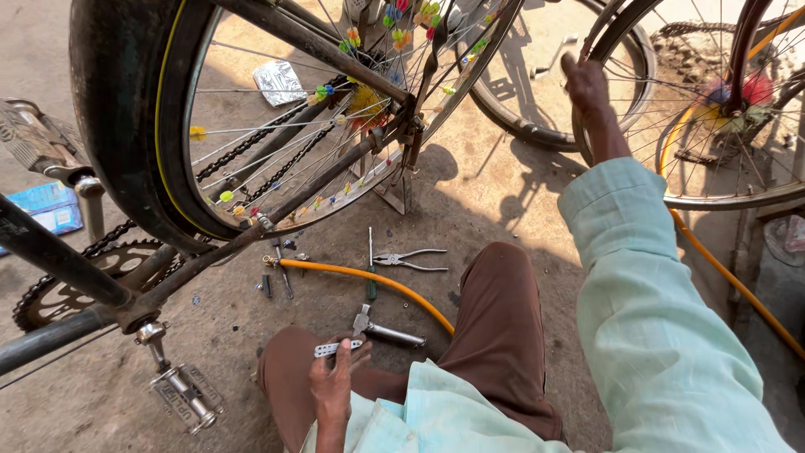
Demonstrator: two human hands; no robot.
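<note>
The left hand (333, 382) rested low in the view, above the person's knee, its grip pinching a small flat metal wrench (338, 347) with a row of holes, held level between thumb and fingertips. Just beyond it on the ground (503, 201) lay a metal hammer (386, 330), its head toward the hand.

The right hand (585, 84) reached far up and forward at the end of a pale green sleeve (646, 310), its grip closed around the rim of a loose bicycle wheel (721, 109) at the upper right. That wheel stood tilted on the ground, with bare spokes and a hub tufted in red and yellow. Behind the hand lay a black tyre (537, 126).

Between the hands, an orange hose (377, 278) curved across the ground past the brown trouser leg (503, 335). Close to the hose lay a pair of pliers (409, 261) with its handles spread, a green-handled screwdriver (370, 273), and a few smaller tools, too small to tell apart.

An upturned bicycle filled the left side. Its rear wheel (277, 126) had a thick black tyre and coloured beads on the spokes. A chain (260, 143) ran behind the spokes toward a toothed chainring (50, 289). One pedal (186, 393) hung near the left knee; another (33, 143) stuck out at the far left. A crumpled silver wrapper (279, 82) showed through the spokes, and a blue packet (50, 208) lay at the left edge.
</note>
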